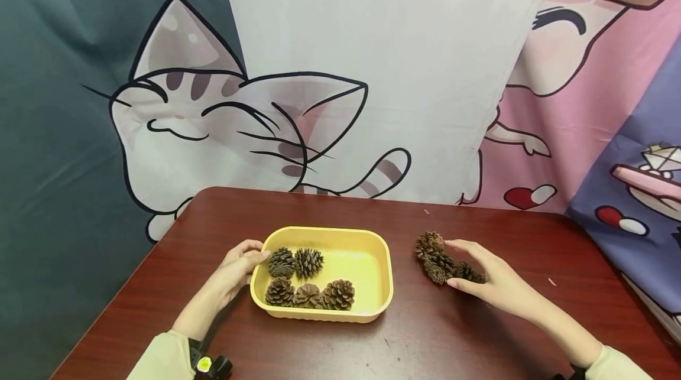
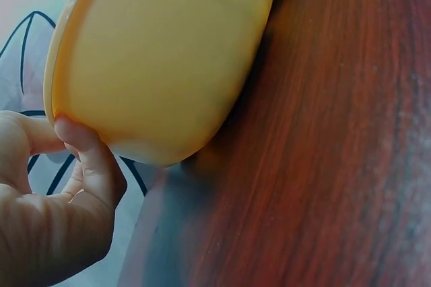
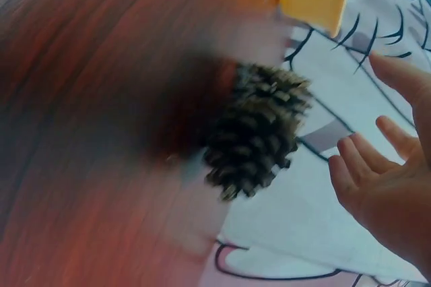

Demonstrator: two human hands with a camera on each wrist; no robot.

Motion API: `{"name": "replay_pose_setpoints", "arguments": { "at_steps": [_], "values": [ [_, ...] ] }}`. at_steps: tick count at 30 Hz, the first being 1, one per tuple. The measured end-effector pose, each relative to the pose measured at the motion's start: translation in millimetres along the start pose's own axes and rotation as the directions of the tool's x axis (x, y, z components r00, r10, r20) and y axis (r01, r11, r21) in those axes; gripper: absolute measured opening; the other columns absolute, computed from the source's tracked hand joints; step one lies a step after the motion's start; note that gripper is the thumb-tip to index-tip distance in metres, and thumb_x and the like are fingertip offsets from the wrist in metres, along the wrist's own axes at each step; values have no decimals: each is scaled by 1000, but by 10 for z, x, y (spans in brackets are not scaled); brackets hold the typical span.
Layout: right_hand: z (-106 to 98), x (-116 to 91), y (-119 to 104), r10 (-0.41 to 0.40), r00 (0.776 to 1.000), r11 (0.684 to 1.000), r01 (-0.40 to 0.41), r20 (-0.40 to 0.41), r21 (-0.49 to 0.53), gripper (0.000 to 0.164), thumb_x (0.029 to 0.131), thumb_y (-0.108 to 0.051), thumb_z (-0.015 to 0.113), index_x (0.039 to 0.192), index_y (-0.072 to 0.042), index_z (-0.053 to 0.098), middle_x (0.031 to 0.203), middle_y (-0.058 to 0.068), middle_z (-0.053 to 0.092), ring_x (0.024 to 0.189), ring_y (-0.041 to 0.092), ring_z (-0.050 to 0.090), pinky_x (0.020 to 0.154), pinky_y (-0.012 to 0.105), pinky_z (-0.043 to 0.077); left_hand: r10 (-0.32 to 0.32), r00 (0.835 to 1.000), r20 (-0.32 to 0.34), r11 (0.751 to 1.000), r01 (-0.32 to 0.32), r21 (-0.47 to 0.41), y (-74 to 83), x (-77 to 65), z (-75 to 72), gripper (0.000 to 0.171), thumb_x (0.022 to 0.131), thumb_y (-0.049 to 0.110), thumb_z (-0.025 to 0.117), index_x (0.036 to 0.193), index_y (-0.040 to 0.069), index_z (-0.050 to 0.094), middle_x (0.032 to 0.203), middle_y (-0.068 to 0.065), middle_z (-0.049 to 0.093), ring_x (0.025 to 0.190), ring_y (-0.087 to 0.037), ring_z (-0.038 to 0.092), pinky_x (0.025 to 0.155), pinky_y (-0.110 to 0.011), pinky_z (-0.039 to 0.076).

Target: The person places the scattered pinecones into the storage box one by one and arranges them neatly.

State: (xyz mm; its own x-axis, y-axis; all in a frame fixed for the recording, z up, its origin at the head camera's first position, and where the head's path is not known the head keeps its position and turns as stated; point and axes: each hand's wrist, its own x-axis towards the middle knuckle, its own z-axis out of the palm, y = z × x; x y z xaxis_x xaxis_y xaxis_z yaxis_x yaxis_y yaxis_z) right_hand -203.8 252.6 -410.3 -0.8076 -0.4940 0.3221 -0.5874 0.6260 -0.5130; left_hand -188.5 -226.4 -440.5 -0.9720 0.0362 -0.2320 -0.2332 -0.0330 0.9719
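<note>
A yellow plastic tray (image 1: 384,273) stands on the table with several brown pinecones (image 1: 339,295) gathered in its left and front part. My left hand (image 1: 231,275) pinches the tray's left rim between thumb and fingers, which the left wrist view shows close up against the tray wall (image 2: 161,65). To the right of the tray lies a small cluster of pinecones (image 1: 437,265). Over and beside that cluster my right hand (image 1: 497,278) spreads thumb and fingers apart. In the right wrist view a gap separates the fingers (image 3: 357,166) from the dark pinecones (image 3: 249,142).
The dark red wooden table (image 1: 415,344) carries a few small crumbs and flakes. A cartoon-print cloth (image 1: 425,43) hangs behind its far edge. A strapped device (image 1: 210,365) sits on my left wrist.
</note>
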Motion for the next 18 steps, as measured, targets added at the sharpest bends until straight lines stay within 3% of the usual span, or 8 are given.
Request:
{"name": "replay_pose_setpoints", "arguments": {
  "at_steps": [6,13,15,18],
  "values": [
    [-48,-109,240,36,999,997,-37,-11,-63,68,76,-31,78,135,-19,46,130,2,51,120,-5,38,89,8,30,-5,1000,-4,1000,5,-15,-25,4,-13,30,91,11,58,111,1,38,82,4,61,74,-9,61,65,-30,54],
    [-32,-219,450,172,983,984,-169,61,-59,75,74,-39,77,136,-13,44,133,5,50,119,24,46,89,43,42,1,1000,-7,1000,-1,-10,-25,6,-25,33,91,11,58,114,-1,37,81,4,59,75,-9,60,65,-29,53],
    [-16,-246,494,183,981,983,-182,64,-25,73,75,-37,77,135,-10,45,131,7,52,118,23,48,89,39,44,0,1000,0,1000,0,-12,-23,11,-21,33,91,11,57,114,-1,36,81,4,60,75,-9,60,65,-28,53],
    [14,-284,550,196,977,977,-202,81,69,68,77,-31,76,133,-8,46,127,11,55,113,9,52,86,25,46,-3,1000,6,1000,3,-16,-18,18,-11,32,91,10,57,114,-1,37,81,4,60,74,-9,61,64,-28,54]
  ]
}}
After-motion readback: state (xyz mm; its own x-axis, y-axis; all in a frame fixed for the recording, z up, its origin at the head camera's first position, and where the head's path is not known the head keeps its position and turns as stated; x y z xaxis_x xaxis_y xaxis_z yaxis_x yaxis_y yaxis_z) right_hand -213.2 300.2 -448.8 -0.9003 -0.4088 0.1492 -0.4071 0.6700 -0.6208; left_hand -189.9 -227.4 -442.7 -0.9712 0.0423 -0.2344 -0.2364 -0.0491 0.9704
